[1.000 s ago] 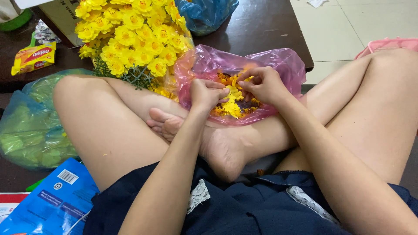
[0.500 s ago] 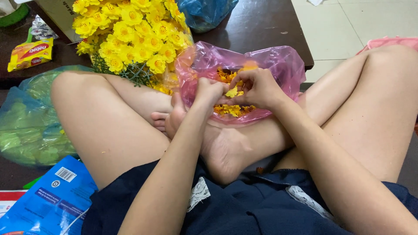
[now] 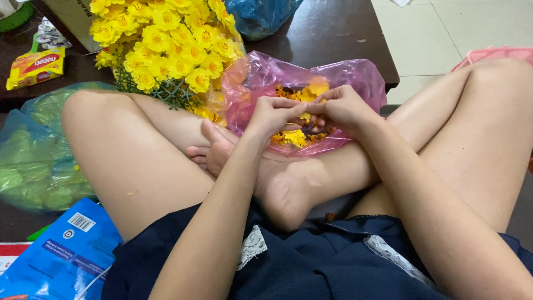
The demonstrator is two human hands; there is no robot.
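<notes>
I sit cross-legged with a pink plastic bag (image 3: 255, 78) resting on my crossed ankles; it holds loose yellow flower heads (image 3: 294, 137). My left hand (image 3: 273, 113) and my right hand (image 3: 343, 105) meet over the bag's mouth, fingertips pinched together on a small yellow flower (image 3: 305, 117) between them. A large bunch of yellow artificial flowers (image 3: 166, 41) with green stems lies just left of the bag, beside my left knee.
A green plastic bag (image 3: 33, 161) lies at the left. A blue packet (image 3: 61, 255) sits at the bottom left, a yellow snack packet (image 3: 34, 66) at the top left. A blue plastic bag (image 3: 261, 16) rests on the dark table (image 3: 333, 39). Pale tiled floor lies beyond.
Both hands rose a little and drew together over the bag, fingertips now pinching one flower between them. The view shifted slightly.
</notes>
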